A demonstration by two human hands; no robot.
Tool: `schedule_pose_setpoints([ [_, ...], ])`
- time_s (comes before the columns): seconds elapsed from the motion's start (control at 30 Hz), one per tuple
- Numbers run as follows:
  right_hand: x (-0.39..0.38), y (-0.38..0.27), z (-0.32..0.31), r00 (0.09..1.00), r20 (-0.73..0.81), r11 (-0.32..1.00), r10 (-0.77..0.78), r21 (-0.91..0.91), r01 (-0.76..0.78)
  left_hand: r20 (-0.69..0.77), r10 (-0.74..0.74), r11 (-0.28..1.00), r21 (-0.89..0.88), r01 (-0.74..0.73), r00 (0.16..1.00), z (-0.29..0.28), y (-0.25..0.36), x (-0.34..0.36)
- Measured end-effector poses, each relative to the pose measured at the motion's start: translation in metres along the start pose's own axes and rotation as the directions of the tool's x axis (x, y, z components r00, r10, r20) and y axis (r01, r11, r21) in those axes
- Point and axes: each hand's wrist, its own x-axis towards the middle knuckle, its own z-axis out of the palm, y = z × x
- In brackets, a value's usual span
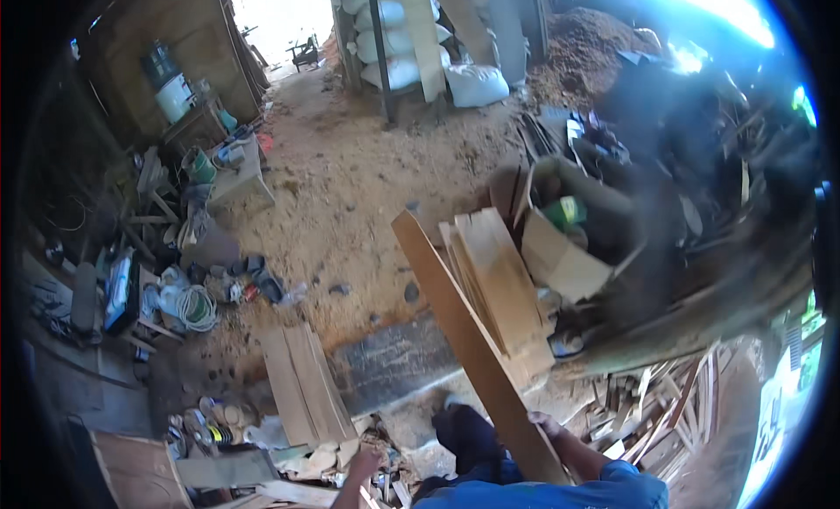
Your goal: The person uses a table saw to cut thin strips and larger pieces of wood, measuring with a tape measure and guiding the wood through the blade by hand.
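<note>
A long brown wooden plank (472, 347) slants from my body up toward the middle of the view, its far end over the dirt floor. My right hand (544, 424) is closed around its right edge near the lower end. My left hand (363, 463) is apart from the plank, low on the left, above wood offcuts; it is small and blurred, so its fingers cannot be made out. Just beyond that hand lie several flat boards (302, 382) side by side. To the right of the plank rests a stack of light boards (494, 273).
A dark beam (394, 360) crosses the floor ahead. An open cardboard box (564, 259) stands beyond the stack, at right. Wood scraps (656, 404) pile up at lower right. Coiled cable (197, 308) and clutter line the left. White sacks (477, 84) stand at the back.
</note>
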Motion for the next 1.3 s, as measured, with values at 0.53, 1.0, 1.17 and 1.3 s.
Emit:
schedule_pose_setpoints([
  [0.53, 0.245, -0.358, 0.169, 0.942, -0.334, 0.999, 0.021, 0.03, -0.011, -0.832, 0.259, -0.513, 0.312, -0.8, -0.49, -0.793, 0.537, 0.055],
  [1.0, 0.397, -0.51, 0.278, 0.89, -0.455, 0.982, -0.013, 0.161, 0.096, -0.848, 0.183, -0.577, 0.316, -0.753, -0.497, -1.063, 0.584, 0.209],
  [1.17, 0.41, -0.553, 0.285, 0.894, -0.447, 0.966, -0.042, 0.209, 0.15, -0.847, 0.236, -0.598, 0.259, -0.759, -0.476, -1.076, 0.641, 0.248],
  [1.3, 0.452, -0.649, 0.282, 0.9, -0.413, 0.973, -0.138, 0.112, 0.201, -0.807, 0.329, -0.612, 0.214, -0.761, -0.491, -1.079, 0.71, 0.311],
])
